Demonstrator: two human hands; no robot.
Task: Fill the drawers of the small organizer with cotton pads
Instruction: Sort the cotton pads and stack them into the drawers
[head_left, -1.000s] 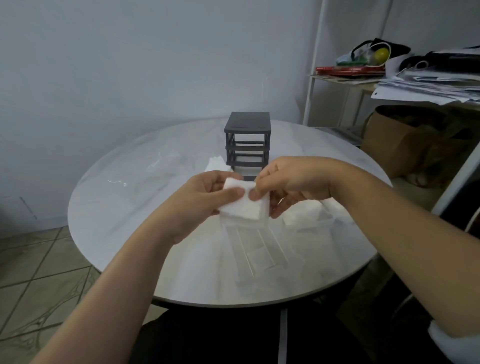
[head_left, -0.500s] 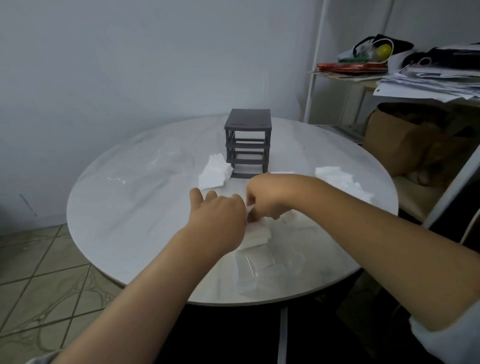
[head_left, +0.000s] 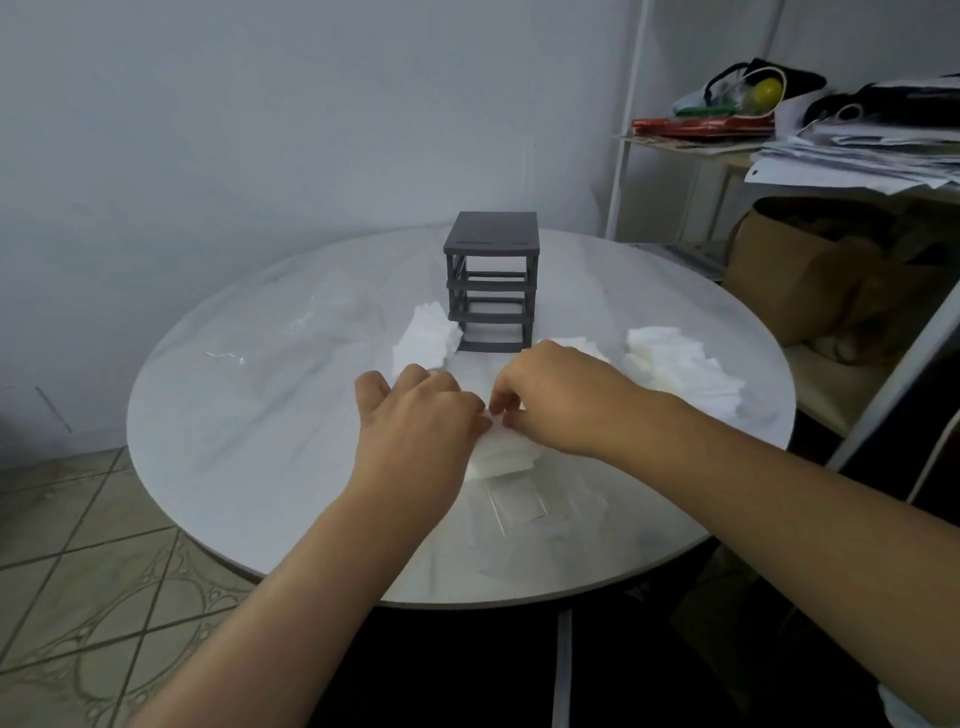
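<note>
Left hand (head_left: 415, 431) curled round pad stack (head_left: 506, 460) in front of organizer (head_left: 491, 291), right hand (head_left: 561, 400) pinching the stack's top, loose pad piles (head_left: 426, 343) left and right of organizer, round table (head_left: 234, 415)

In front of the organizer (head_left: 491, 280), the stack of pads (head_left: 506, 460) lies mostly under the left hand (head_left: 415, 431) and the right hand (head_left: 561, 400). We see only its near edge, and the left hand's fingertips are hidden behind its own back, so we cannot tell whether they grip the stack. Nearer to us than the stack, the clear drawers (head_left: 524, 512) are too faint against the table (head_left: 234, 415) for us to count, and to the organizer's right the papers (head_left: 857, 156) are cut off by the picture's edge.
</note>
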